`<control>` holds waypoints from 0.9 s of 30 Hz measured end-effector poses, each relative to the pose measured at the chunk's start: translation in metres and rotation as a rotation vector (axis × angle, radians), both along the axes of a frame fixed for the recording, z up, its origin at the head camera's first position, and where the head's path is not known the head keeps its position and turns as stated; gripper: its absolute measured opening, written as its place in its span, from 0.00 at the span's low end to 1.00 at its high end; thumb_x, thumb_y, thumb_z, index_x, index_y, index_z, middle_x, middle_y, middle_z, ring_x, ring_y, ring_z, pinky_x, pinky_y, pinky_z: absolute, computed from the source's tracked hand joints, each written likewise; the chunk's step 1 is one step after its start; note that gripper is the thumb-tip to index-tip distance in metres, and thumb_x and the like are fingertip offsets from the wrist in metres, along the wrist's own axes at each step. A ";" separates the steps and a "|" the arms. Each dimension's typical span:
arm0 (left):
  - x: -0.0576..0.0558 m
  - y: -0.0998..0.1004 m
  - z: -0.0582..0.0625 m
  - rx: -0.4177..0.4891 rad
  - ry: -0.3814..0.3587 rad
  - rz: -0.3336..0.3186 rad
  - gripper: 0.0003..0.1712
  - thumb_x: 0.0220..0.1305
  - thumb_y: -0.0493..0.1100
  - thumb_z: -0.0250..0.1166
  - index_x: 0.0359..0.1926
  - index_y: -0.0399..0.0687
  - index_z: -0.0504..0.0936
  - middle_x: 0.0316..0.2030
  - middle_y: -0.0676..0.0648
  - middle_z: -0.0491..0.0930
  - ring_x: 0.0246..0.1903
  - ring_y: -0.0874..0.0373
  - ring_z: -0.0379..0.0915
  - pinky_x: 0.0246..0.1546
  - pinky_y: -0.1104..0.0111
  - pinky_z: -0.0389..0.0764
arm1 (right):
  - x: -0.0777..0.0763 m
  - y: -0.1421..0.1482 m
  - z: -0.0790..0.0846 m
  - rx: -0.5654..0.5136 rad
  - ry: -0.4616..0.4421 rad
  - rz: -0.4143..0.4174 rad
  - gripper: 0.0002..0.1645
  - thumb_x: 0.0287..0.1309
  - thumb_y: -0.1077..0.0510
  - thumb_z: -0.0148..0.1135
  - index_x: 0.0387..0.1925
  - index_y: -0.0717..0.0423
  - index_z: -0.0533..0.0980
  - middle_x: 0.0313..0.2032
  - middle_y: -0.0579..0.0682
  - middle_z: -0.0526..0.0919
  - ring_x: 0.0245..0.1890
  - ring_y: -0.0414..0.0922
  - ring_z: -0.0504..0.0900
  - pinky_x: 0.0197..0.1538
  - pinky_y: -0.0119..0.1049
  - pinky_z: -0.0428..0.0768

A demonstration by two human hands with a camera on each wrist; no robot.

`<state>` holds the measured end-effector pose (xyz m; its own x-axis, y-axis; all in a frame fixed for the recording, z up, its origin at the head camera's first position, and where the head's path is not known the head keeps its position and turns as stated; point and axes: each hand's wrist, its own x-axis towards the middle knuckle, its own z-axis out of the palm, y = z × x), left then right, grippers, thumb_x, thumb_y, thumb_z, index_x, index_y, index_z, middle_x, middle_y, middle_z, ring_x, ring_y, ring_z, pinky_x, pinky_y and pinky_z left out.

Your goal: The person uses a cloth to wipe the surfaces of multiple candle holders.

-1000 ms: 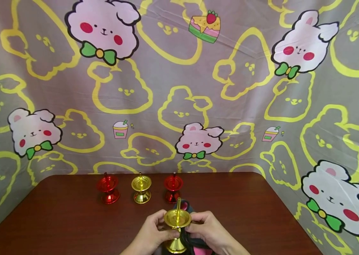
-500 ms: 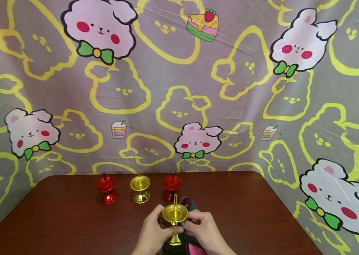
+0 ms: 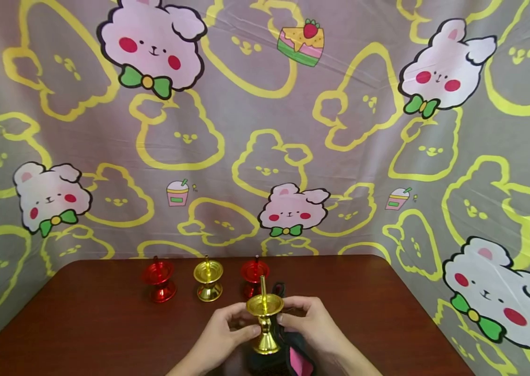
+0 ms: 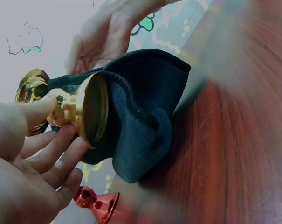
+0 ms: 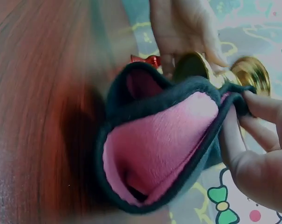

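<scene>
A shiny gold candle holder (image 3: 266, 342) with a round dish, a thin upright spike and a flared foot stands upright near the front of the table in the head view. My left hand (image 3: 222, 331) holds it by the waist, thumb on the near side, as the left wrist view shows on the gold stem (image 4: 66, 108). My right hand (image 3: 316, 324) pinches an edge of a dark cloth (image 3: 301, 360) with pink lining. In the right wrist view this cloth (image 5: 164, 130) hangs folded into a loop beside the holder, its pink inside facing the camera.
Toward the back of the brown table (image 3: 81, 324) stand a red candle holder (image 3: 161, 290), a gold one (image 3: 209, 290) and another red one (image 3: 254, 271), partly hidden by the held holder. A curtain (image 3: 227, 115) with cartoon bears surrounds the table's back and sides.
The gold candle holder has shifted slightly forward between both hands. The cloth has turned with my right hand, and its pink lining now shows at the lower right. The three back holders stay put.
</scene>
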<state>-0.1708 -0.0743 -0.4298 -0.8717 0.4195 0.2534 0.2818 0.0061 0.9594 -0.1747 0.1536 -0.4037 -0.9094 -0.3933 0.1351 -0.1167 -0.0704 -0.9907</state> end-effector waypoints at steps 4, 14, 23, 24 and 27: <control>0.002 0.000 -0.005 -0.004 -0.016 -0.044 0.17 0.65 0.38 0.69 0.53 0.34 0.83 0.44 0.41 0.85 0.42 0.61 0.80 0.44 0.70 0.79 | -0.001 0.004 -0.002 0.085 0.039 0.051 0.17 0.57 0.68 0.68 0.48 0.72 0.81 0.43 0.55 0.86 0.44 0.43 0.82 0.46 0.34 0.81; 0.002 0.000 -0.014 0.041 -0.010 -0.067 0.17 0.66 0.36 0.67 0.53 0.31 0.82 0.45 0.39 0.85 0.42 0.61 0.80 0.45 0.70 0.79 | 0.000 0.002 -0.010 0.099 0.152 0.070 0.17 0.58 0.69 0.68 0.49 0.73 0.81 0.46 0.60 0.83 0.47 0.43 0.82 0.48 0.33 0.80; 0.002 0.002 -0.011 -0.001 -0.016 0.004 0.14 0.63 0.36 0.69 0.49 0.33 0.85 0.43 0.40 0.86 0.39 0.63 0.81 0.41 0.70 0.80 | 0.007 -0.002 -0.006 0.233 0.171 -0.030 0.15 0.58 0.67 0.69 0.47 0.65 0.85 0.41 0.56 0.83 0.42 0.41 0.81 0.42 0.31 0.80; 0.002 0.002 -0.011 -0.004 -0.020 0.016 0.14 0.63 0.36 0.70 0.48 0.33 0.85 0.42 0.40 0.86 0.39 0.62 0.81 0.41 0.70 0.80 | 0.007 -0.003 -0.005 0.255 0.183 -0.047 0.14 0.58 0.66 0.70 0.47 0.64 0.85 0.40 0.55 0.83 0.41 0.41 0.80 0.41 0.31 0.80; 0.002 0.004 -0.009 -0.013 -0.031 0.050 0.13 0.62 0.36 0.70 0.47 0.34 0.86 0.41 0.42 0.87 0.39 0.62 0.82 0.40 0.70 0.80 | 0.008 -0.006 -0.004 0.313 0.209 -0.099 0.13 0.57 0.65 0.71 0.45 0.61 0.86 0.37 0.52 0.83 0.39 0.40 0.79 0.40 0.31 0.79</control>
